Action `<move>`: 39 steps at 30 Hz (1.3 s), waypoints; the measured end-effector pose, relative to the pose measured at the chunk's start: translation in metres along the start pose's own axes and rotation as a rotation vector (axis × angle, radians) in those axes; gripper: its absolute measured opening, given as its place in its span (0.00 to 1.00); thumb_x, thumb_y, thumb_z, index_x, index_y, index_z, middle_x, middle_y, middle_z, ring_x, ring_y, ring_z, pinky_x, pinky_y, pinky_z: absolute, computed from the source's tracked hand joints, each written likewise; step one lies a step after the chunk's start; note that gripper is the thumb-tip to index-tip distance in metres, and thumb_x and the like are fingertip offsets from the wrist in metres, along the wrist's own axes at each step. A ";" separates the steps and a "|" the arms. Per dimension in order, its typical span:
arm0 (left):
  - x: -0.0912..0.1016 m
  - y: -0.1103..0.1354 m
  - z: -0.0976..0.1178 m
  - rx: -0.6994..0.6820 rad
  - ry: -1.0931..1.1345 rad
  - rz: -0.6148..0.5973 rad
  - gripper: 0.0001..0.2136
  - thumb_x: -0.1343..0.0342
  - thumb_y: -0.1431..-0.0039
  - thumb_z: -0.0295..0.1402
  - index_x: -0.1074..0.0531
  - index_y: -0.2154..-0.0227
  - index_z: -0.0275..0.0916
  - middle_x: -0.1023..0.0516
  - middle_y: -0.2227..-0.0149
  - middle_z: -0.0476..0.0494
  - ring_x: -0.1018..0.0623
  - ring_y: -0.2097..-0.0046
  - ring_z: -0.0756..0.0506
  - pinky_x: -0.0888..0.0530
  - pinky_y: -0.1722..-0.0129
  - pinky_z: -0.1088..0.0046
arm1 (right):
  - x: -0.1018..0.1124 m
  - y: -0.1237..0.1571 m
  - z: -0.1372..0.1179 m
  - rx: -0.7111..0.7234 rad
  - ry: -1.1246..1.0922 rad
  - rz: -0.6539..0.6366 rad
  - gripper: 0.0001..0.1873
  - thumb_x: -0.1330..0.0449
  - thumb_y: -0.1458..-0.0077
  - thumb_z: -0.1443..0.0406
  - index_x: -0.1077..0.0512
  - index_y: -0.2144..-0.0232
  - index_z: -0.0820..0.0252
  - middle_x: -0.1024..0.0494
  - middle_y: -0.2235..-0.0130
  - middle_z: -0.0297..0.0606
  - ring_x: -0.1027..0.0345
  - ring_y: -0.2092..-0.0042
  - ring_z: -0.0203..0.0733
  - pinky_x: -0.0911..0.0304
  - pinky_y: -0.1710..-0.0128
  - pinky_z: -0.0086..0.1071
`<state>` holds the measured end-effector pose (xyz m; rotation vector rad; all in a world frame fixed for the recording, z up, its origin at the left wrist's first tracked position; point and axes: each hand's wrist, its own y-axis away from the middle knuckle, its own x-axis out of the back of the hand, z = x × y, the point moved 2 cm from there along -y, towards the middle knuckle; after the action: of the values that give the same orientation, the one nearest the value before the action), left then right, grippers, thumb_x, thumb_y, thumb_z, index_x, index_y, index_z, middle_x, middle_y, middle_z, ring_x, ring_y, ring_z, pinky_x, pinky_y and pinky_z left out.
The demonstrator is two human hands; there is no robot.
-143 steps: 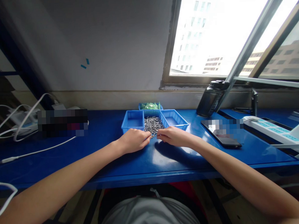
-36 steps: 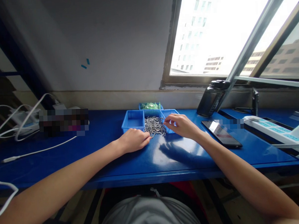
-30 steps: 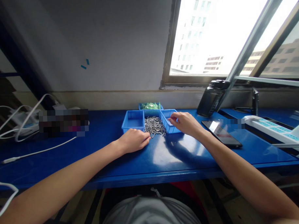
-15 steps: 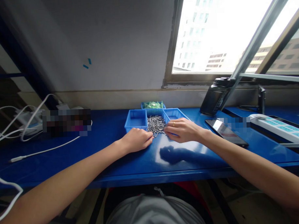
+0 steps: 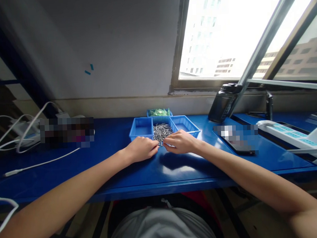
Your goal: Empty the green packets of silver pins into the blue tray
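Observation:
A pile of small silvery metal pieces, screw-like in shape, lies between two blue plastic bins. At the pile's front left edge, my left hand rests by the table with its fingers curled closed. My right hand is pinched closed at the front right of the pile, its fingertips close to those of the left. Whatever either hand holds is too small or hidden to name. The left blue bin looks bare inside; the right blue bin has a ribbed wall and is partly behind my right hand.
Behind the pile stands a blue bin with green plastic packets. On the right are a black bottle, a dark phone and a white power strip. White cables lie on the left of the blue table.
My right hand has moved left and in towards my left hand, from the right bin's front to the pile's front edge. My left hand stays closed in place. The view has shifted slightly.

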<state>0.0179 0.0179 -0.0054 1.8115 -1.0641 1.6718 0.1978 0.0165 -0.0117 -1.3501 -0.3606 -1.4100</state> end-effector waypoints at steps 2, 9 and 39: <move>0.000 0.000 0.001 -0.004 0.001 0.002 0.12 0.58 0.39 0.35 0.33 0.73 0.39 0.23 0.72 0.46 0.23 0.70 0.44 0.34 0.73 0.74 | -0.001 0.001 -0.001 -0.090 -0.031 -0.085 0.12 0.51 0.42 0.64 0.30 0.72 0.61 0.26 0.76 0.33 0.38 0.77 0.31 0.53 0.76 0.28; -0.001 0.000 0.000 0.017 -0.017 -0.008 0.10 0.57 0.40 0.35 0.33 0.71 0.39 0.23 0.71 0.45 0.23 0.69 0.43 0.34 0.73 0.74 | 0.001 0.004 -0.005 -0.209 -0.097 -0.271 0.11 0.50 0.42 0.63 0.28 0.63 0.59 0.23 0.71 0.36 0.35 0.75 0.33 0.54 0.75 0.29; -0.004 -0.002 -0.004 0.082 0.009 -0.053 0.11 0.58 0.39 0.36 0.31 0.65 0.39 0.24 0.70 0.45 0.23 0.69 0.44 0.32 0.72 0.74 | 0.017 0.012 0.009 -0.428 -0.174 -0.606 0.23 0.52 0.43 0.53 0.30 0.80 0.61 0.29 0.80 0.36 0.43 0.79 0.33 0.57 0.80 0.28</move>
<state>0.0172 0.0236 -0.0084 1.8649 -0.9481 1.7132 0.2163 0.0116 0.0006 -1.8122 -0.6481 -1.9490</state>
